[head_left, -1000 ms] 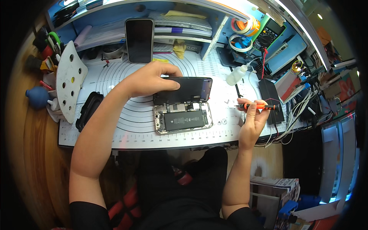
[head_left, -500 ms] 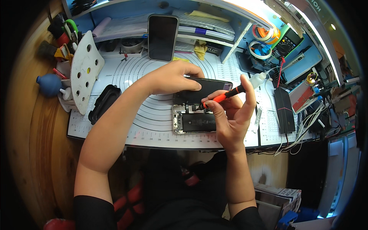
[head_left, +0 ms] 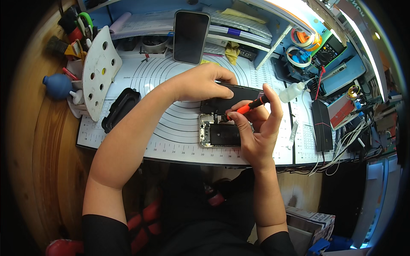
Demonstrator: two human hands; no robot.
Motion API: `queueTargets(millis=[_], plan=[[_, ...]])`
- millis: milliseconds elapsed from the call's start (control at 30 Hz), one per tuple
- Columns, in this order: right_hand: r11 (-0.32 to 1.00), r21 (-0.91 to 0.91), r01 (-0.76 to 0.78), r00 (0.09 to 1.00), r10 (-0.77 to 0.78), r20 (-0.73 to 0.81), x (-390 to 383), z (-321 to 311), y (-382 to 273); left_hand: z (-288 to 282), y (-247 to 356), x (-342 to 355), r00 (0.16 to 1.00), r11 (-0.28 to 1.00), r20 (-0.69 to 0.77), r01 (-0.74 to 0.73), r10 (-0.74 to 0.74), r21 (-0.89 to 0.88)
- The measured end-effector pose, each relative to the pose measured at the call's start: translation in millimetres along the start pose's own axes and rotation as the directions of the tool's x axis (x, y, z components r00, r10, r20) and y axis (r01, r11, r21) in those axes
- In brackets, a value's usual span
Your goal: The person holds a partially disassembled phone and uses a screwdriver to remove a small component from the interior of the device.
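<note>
My left hand (head_left: 204, 84) grips the black screen assembly (head_left: 215, 105) of an opened phone, holding it raised along the back edge of the phone body (head_left: 224, 135), whose black battery and silvery frame show. My right hand (head_left: 260, 130) pinches an orange-and-black screwdriver (head_left: 243, 109), its tip down among the small internal parts at the top of the body. My fingers partly cover the body's right end. A black molded tray (head_left: 119, 112) lies left of it on the printed white mat (head_left: 166, 132).
A phone (head_left: 190, 36) stands upright behind. At left are a perforated white organizer (head_left: 95, 87) with brushes and a blue blower (head_left: 57, 87). At right are a dropper bottle (head_left: 290, 91), a black box (head_left: 322, 126), cables (head_left: 341, 149), a multimeter (head_left: 329, 47) and solder spools (head_left: 305, 38).
My right hand has moved left from beside the phone to over it, bringing the screwdriver tip down into the body. My left hand still holds the screen; the whole view has shifted.
</note>
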State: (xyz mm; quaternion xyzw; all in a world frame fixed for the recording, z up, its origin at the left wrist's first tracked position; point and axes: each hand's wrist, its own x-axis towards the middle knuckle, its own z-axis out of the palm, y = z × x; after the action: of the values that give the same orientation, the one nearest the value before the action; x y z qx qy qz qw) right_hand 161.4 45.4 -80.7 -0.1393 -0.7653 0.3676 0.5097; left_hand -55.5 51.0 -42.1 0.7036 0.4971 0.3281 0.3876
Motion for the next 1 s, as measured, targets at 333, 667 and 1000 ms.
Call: queueTargets(millis=[333, 667, 1000], plan=[[0.997, -0.035, 0.062, 0.993, -0.059, 0.102, 12.9, 1.4, -7.2, -2.2, 2.1, -0.1, 0.999, 1.000, 0.032, -0.007, 0.007, -0.003], [0.994, -0.083, 0.072, 0.985, -0.058, 0.164, 24.7, 1.9, -17.5, 0.4, 0.5, 0.7, 1.000, 0.999, -0.005, -0.015, 0.015, -0.043], [0.997, 0.072, 0.033, 0.993, -0.041, 0.110, 26.1, -0.2, -18.2, 1.3, 5.4, -2.4, 1.000, 0.991, -0.005, 0.014, -0.015, -0.131]])
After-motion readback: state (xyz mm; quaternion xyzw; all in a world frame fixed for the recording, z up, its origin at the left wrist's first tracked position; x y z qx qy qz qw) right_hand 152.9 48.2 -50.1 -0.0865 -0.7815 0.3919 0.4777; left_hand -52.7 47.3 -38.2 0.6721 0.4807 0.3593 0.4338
